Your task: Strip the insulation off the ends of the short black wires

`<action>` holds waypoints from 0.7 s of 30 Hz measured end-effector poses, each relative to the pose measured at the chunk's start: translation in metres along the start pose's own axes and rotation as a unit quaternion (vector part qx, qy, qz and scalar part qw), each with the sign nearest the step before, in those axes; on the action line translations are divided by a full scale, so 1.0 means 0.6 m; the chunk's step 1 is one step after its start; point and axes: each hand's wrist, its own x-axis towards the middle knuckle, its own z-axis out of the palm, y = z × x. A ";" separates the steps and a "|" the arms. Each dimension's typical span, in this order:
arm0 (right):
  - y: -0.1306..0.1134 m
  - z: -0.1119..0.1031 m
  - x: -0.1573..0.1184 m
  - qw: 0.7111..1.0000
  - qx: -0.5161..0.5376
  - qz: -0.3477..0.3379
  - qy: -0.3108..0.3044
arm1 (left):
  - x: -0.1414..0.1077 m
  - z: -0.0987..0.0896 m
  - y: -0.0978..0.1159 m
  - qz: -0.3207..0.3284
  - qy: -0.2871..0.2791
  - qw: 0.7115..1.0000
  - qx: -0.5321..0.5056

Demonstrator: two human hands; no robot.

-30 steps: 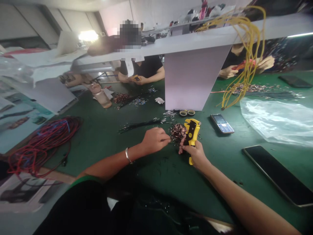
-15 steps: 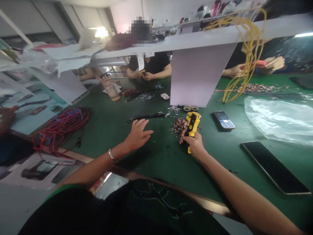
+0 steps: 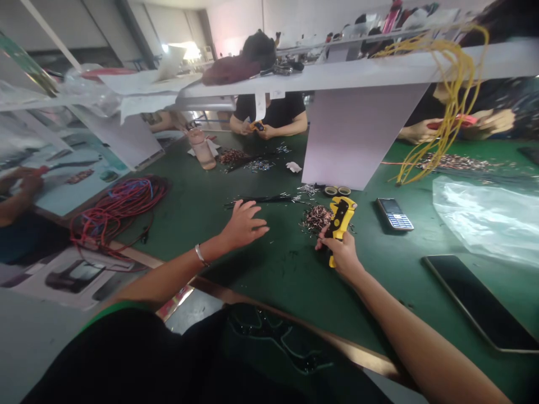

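Observation:
My left hand [image 3: 244, 225] has its fingers spread and holds nothing, just on the near side of a bundle of thin black wires [image 3: 269, 199] on the green table [image 3: 278, 292]. In my right hand [image 3: 343, 249] is a yellow and black hand tool [image 3: 340, 219], its head pointing up and away from me. A pile of small copper-coloured pieces [image 3: 316, 219] lies left of the tool, partly behind my right fingers. Small silvery pieces [image 3: 309, 189] and two round tape rolls [image 3: 337, 191] are beyond it.
Right of my right hand are a keypad phone [image 3: 394, 214], a large dark phone [image 3: 482, 300] and a clear plastic bag [image 3: 484, 219]. Coiled red wires [image 3: 120, 210] lie left. Yellow wires [image 3: 452, 95] hang from the shelf [image 3: 337, 78]. A bottle [image 3: 202, 148] stands near people working beyond.
The whole view has shifted slightly, so most things appear a little farther right. My left hand stays spread, and my right hand still grips the yellow tool.

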 end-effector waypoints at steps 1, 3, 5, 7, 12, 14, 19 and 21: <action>0.000 0.000 0.000 1.000 -0.001 -0.001 -0.001 | 0.001 0.001 0.000 0.007 0.005 1.000 0.007; 0.000 -0.001 0.000 1.000 -0.002 -0.001 -0.004 | 0.006 0.002 -0.002 0.021 0.015 1.000 0.013; -0.001 0.000 0.000 1.000 -0.003 0.001 -0.006 | 0.011 0.005 -0.006 0.027 0.034 0.999 0.000; -0.002 0.001 0.000 1.000 -0.001 0.003 -0.003 | 0.017 0.009 -0.010 0.020 0.060 0.998 -0.023; -0.005 0.004 -0.001 1.000 0.000 0.004 -0.004 | 0.021 0.015 -0.015 0.005 0.102 0.993 -0.057; -0.008 0.005 -0.001 1.000 -0.007 0.006 -0.007 | 0.020 0.010 -0.012 -0.009 0.112 0.990 -0.087; -0.011 0.005 0.000 0.999 -0.029 0.004 -0.012 | 0.020 -0.022 0.004 -0.193 0.056 0.923 -0.328; -0.011 0.005 0.001 0.999 -0.032 0.003 -0.012 | 0.024 -0.036 0.014 -0.281 -0.010 0.823 -0.493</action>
